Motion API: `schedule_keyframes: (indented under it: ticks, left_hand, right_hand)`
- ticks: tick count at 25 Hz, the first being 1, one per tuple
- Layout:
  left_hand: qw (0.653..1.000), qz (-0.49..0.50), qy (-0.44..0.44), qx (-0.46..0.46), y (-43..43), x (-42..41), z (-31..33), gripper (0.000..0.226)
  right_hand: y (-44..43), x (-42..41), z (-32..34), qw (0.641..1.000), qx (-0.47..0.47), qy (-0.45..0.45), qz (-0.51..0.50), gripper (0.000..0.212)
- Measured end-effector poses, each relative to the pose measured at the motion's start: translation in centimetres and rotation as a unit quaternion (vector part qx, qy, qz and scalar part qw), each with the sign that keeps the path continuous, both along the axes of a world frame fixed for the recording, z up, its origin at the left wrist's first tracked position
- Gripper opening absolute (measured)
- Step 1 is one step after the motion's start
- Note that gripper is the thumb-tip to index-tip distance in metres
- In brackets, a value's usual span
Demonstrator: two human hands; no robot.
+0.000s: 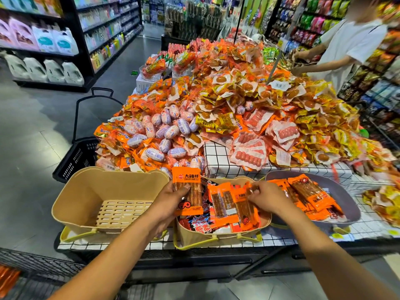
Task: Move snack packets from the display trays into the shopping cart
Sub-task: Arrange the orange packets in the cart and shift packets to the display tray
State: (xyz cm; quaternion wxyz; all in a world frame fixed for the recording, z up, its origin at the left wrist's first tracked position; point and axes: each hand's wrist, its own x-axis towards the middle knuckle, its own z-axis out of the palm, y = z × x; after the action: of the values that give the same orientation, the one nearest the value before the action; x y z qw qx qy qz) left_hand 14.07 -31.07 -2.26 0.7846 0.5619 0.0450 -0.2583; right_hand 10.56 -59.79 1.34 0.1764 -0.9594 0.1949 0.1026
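Shop aisle seen from the head camera. A display table [220, 161] under a white cloth with a black grid carries a high heap of wrapped sausages and snacks [238, 94]. Three trays stand along its near edge: a beige tray [86, 191] with its slotted floor showing, a second beige tray [216, 237] filled with orange packets, and a grey tray [350, 213] with more of them. The left hand [173, 198] grips one orange snack packet [187, 187], thumb on its front, above the gap between the two beige trays. The right hand [266, 197] pinches with curled fingers the top of another packet [244, 200] standing in the second beige tray. The wire cart [32, 269] lies at lower left. A black basket [75, 159] stands on the grey tiled floor [32, 126]; shelves of bottles [54, 40] line the left wall, and a second person [350, 44] reaches into the heap at right
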Motion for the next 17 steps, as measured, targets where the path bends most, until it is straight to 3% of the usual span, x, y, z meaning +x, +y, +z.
schedule_keyframes:
  ticks: [3,6,9,11,13,15,16,17]
  left_hand:
    - [1.0,0.003,-0.023,0.021,-0.8,0.0,-0.1,0.026]
    - [0.999,-0.01,-0.031,0.036,-2.3,-0.5,0.0,0.025]
    - [0.999,-0.006,0.031,-0.044,-3.3,-1.0,0.6,0.031]
    - [0.993,-0.009,0.065,-0.099,-3.0,-1.2,1.2,0.042]
    - [0.995,-0.006,0.044,-0.092,-2.6,-1.3,0.9,0.038]
    - [0.996,0.016,0.033,-0.076,-2.0,-1.2,0.4,0.035]
    - [0.997,0.023,0.032,-0.071,-1.7,-1.1,0.2,0.035]
    - [0.997,0.026,0.027,-0.064,-1.4,-0.9,0.0,0.034]
  right_hand:
    - [1.5,-0.2,3.0,0.99,0.067,-0.119,-0.018,0.015]
    - [7.1,-0.7,4.5,0.965,0.189,-0.182,0.013,0.017]
    - [11.0,-0.7,2.8,0.957,0.188,-0.211,0.059,0.03]
    - [12.2,-0.4,1.6,0.942,0.261,-0.21,0.038,0.031]
    - [12.6,-0.3,1.3,0.892,0.42,-0.164,-0.021,0.027]
    - [12.1,-0.3,2.0,0.806,0.576,-0.119,-0.063,0.028]
    - [11.2,-0.2,2.2,0.779,0.611,-0.12,-0.078,0.026]
    - [10.2,-0.2,2.4,0.773,0.613,-0.132,-0.096,0.024]
